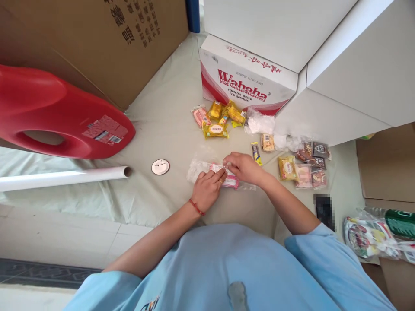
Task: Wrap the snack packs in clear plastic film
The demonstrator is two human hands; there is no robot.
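Note:
A pink and white packet (231,181) lies inside a clear plastic bag (196,169) on the pale green cloth. Over its left part rests my left hand (207,188), with a red cord on the wrist and the fingers pressed together on the packet. My right hand (241,167) comes in from the right, its thumb and fingers pinched at the packet's upper edge beside the left fingertips. What lies between those right fingertips is too small to make out. A small blue and yellow packet (256,153) is just beyond my right hand.
Yellow snack packets (215,129) lie before a Wahaha box (248,80). More snacks (288,167) sit right, near a blurred dark object (324,211). At left are a round badge (160,166), a white tube (65,178), a red jug (65,112) and a large carton (97,47).

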